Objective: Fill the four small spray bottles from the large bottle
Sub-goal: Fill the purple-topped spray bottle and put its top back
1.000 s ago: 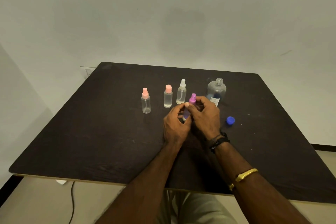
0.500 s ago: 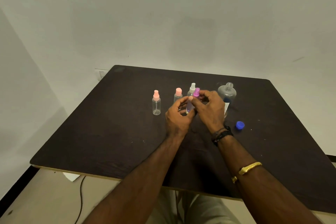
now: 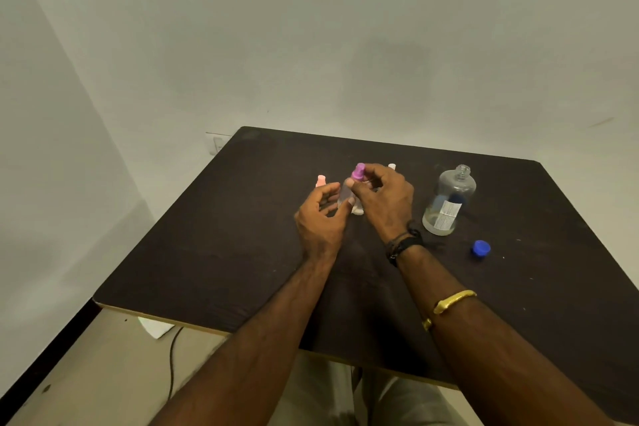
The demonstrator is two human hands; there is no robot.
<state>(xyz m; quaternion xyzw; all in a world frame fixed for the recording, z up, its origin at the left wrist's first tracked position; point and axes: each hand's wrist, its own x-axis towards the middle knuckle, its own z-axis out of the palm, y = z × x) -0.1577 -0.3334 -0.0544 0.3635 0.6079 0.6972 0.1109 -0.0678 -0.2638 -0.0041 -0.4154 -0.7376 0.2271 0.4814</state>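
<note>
A small clear spray bottle with a purple cap (image 3: 357,172) is held upright above the dark table (image 3: 214,252). My left hand (image 3: 320,221) holds its body between thumb and fingers. My right hand (image 3: 385,201) pinches the purple cap from the right. The large clear bottle (image 3: 449,201) stands to the right with its neck open and a little liquid at its bottom. Its blue cap (image 3: 481,248) lies on the table beside it. A pink-capped small bottle (image 3: 321,180) and a white-capped one (image 3: 391,167) peek out behind my hands; a third small bottle's base (image 3: 358,210) shows between them.
The table stands against a pale wall, with a wall socket (image 3: 217,143) at its far left corner. A cable (image 3: 172,367) and a scrap of paper (image 3: 155,327) lie on the floor below the table's near left edge.
The camera has tilted up and left. Both hands have carried the purple-capped bottle to the left, clear of the large bottle, still holding cap and body.
</note>
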